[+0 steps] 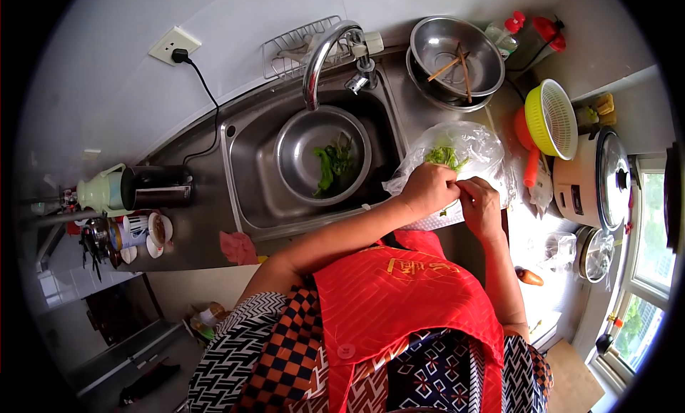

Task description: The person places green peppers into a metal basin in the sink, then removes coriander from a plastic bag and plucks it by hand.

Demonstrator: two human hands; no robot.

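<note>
Beside the steel sink (246, 170), we hold left hand (429, 188) and right hand (481, 206) tip to tip, fingers closed on what we cannot quite tell; leafy greens (444, 155) show just beyond the nearer left hand, against the plastic bag (485, 143), fanning away.

Red apron (407, 291), black-and-white patterned sleeves (246, 327)

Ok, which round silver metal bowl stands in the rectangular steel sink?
The silver metal bowl holding green leaves, below the curved chrome faucet; the upper bowl, holding brown chopsticks, and lower bowl are stacked outside the sink.
</note>
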